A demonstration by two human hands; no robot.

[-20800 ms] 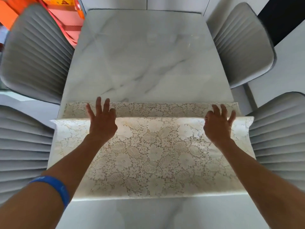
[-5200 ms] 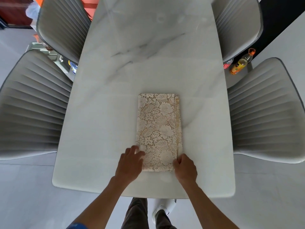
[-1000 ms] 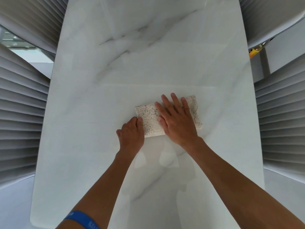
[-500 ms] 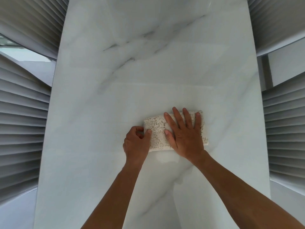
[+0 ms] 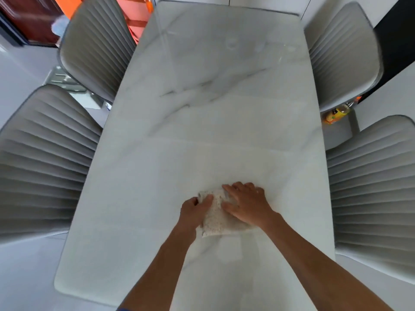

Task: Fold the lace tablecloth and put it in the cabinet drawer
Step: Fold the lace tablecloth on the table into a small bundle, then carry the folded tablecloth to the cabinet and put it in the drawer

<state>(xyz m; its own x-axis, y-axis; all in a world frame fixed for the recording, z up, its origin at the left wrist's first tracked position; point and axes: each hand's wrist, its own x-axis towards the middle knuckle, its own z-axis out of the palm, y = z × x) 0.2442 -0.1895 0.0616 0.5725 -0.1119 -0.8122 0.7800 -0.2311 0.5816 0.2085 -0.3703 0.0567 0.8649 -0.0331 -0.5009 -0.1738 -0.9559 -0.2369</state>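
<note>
The lace tablecloth (image 5: 216, 217) is folded into a small cream bundle on the near part of the white marble table (image 5: 213, 122). My left hand (image 5: 193, 209) grips the bundle's left edge, thumb on top and fingers curled at its side. My right hand (image 5: 246, 204) covers the bundle's right half, fingers curled over its far edge and thumb on the top face. Much of the cloth is hidden under both hands. No cabinet or drawer is in view.
Grey ribbed chairs stand at both long sides: two on the left (image 5: 45, 158) (image 5: 96, 48), two on the right (image 5: 372, 176) (image 5: 341, 52). An orange bottle (image 5: 336, 114) sits on the floor between the right chairs. Orange furniture (image 5: 132, 12) shows beyond the far left corner.
The view has pulled back and up, so the whole table shows. The bundle has shifted toward the near edge. My right fingers, flat on it before, now curl over its far edge.
</note>
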